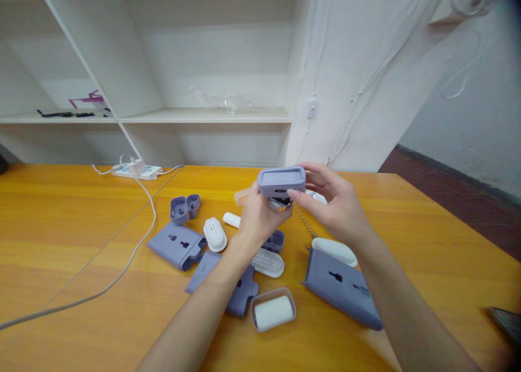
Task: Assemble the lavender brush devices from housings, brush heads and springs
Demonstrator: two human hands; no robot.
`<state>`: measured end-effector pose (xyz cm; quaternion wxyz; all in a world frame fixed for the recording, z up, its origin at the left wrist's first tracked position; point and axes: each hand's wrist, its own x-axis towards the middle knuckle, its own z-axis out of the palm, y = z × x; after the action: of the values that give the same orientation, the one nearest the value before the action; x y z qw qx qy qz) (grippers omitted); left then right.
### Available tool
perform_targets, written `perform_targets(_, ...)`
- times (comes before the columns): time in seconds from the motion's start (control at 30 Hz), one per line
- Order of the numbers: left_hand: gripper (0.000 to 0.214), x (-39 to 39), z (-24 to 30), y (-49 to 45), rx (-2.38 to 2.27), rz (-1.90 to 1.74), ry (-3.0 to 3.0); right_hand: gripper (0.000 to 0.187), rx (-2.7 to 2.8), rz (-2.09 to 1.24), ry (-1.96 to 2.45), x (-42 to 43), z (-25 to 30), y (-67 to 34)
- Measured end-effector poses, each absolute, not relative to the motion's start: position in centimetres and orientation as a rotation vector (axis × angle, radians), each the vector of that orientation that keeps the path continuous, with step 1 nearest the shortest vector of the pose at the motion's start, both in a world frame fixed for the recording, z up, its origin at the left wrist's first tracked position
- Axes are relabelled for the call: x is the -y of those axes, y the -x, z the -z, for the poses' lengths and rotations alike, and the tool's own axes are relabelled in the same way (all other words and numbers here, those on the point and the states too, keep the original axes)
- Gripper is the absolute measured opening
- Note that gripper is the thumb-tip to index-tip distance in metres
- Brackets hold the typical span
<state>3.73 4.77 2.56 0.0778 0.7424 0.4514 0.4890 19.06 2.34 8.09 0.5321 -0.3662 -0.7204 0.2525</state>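
In front of me, above the table, is a lilac plastic casing (pixel 281 177) with a recessed panel on top and an oval dark opening in its side. My left hand (pixel 260 219) is closed around its lower part, where white and dark pieces show below the rim. The thumb and fingers of my right hand (pixel 336 201) grip the casing's right end. Below my hands lie a white ribbed oval piece (pixel 215 234), another white oval piece (pixel 268 263) and a small lilac part (pixel 275 241), partly hidden by my left wrist.
Lilac covers with dark slots lie left (pixel 177 245) and right (pixel 342 288). A clear tub (pixel 253 313) holds a white block. A coiled wire (pixel 305 222) lies near my right hand. A power strip (pixel 137 170) and its cable (pixel 138 260) are at left, shelves (pixel 207 115) behind.
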Motion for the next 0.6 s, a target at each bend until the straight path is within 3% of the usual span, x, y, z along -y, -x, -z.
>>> perform_targets(0.1, 0.041, -4.6, -2.9, -3.4, -1.532, -1.412, -2.208, 0.039, 1.778, -0.473, 0.896, -2.1, -8.2, -19.1)
perform_targets(0.27, 0.061, -4.5, -2.7, -3.3, -1.726, -1.342, -2.188, 0.059, 1.881, -0.224, 0.995, -2.1, -8.4, -19.5)
perform_targets(0.37, 0.075, -4.9, -2.3, -3.5, -1.702, -1.445, -2.170, 0.054, 1.902, -0.097, 1.076, -2.5, -8.5, -20.0)
perform_targets(0.6, 0.068, -5.1, -2.3, -3.4, -1.597, -1.590, -2.282, 0.043, 1.821, -0.343, 1.179, -3.0, -8.1, -20.4)
